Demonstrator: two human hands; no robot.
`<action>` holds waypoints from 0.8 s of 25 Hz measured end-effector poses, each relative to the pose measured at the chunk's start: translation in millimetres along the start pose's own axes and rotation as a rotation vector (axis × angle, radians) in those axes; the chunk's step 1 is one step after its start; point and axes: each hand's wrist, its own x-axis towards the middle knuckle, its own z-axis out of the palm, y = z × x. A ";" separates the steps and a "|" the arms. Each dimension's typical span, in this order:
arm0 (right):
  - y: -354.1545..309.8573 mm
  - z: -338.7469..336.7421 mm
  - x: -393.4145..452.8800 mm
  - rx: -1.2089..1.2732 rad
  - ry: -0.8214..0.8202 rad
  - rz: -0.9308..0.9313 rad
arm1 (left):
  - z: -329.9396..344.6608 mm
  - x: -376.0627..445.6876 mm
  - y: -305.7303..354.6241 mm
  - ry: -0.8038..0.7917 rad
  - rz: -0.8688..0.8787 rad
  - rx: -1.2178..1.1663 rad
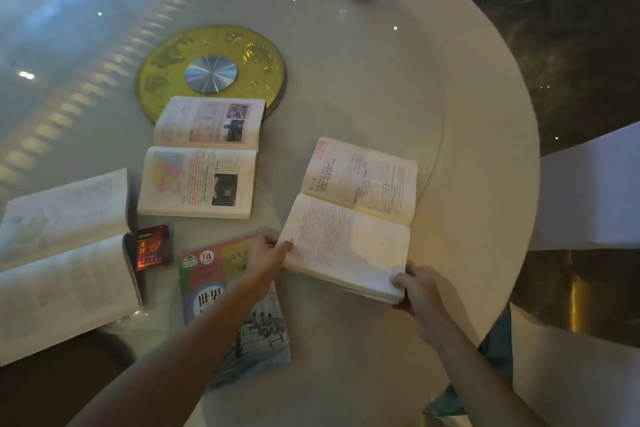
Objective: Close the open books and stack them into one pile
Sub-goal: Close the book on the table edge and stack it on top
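Both hands flank the open book (353, 218): left hand (268, 255) touching its left corner, right hand (414, 286) seemingly pinching the near-right corner.

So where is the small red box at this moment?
In the head view, the small red box lies on the round white table, left of centre, between the large open book at the left edge and the closed colourful-covered textbook.

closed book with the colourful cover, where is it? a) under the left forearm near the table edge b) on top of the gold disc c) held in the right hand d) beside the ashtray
a: the closed book lies flat under the left forearm, near the table edge.
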 end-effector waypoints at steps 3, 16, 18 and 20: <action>-7.4 2.0 -34.2 0.095 0.030 -0.122 | -14.8 -13.2 -0.4 -0.011 0.032 -0.145; -126.8 -23.6 75.2 0.164 -0.151 -0.099 | 71.8 1.9 63.7 -0.121 -0.130 -0.318; -126.5 -23.5 98.9 -0.080 -0.092 -0.070 | 99.1 7.1 52.2 -0.133 -0.218 -0.247; -121.5 -27.9 123.0 -0.427 0.037 -0.074 | 120.7 10.5 45.0 -0.152 -0.239 -0.220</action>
